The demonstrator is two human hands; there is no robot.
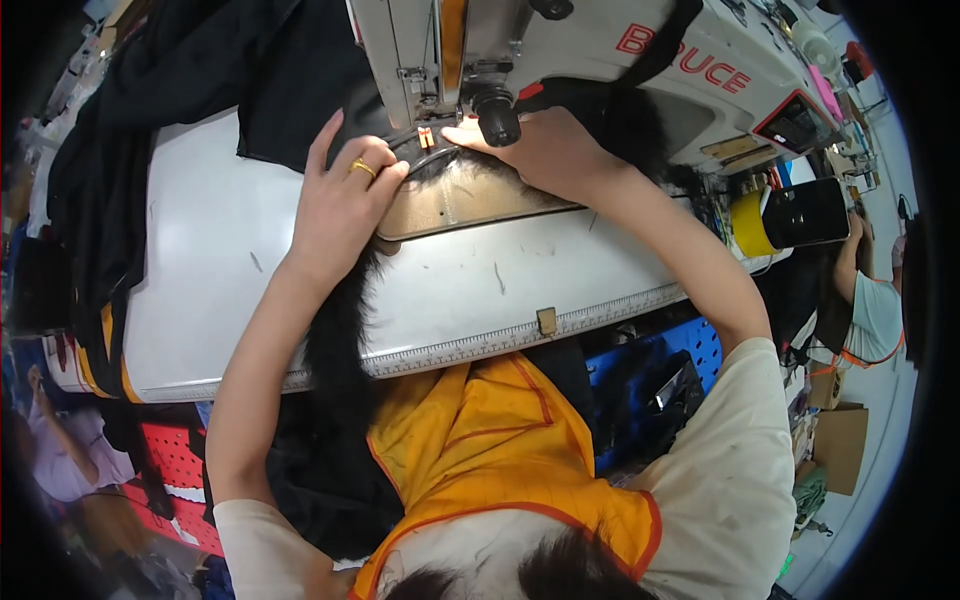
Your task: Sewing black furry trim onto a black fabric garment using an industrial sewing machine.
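A white sewing machine stands at the far side of the table, with a lit metal plate under its needle. My left hand, with a gold ring, is left of the needle. Its thumb and fingers close on the edge of a black fur trim, which hangs down past the wrist over the table edge. My right hand is right of the needle, one finger stretched toward the presser foot, the others bent over the dark work. A round black knob hides part of it. Black cloth spreads behind my left hand.
A measuring tape strip runs along the front edge of the white table. A yellow and black container stands at the right. Dark garments hang over the left end. Other people sit at both sides.
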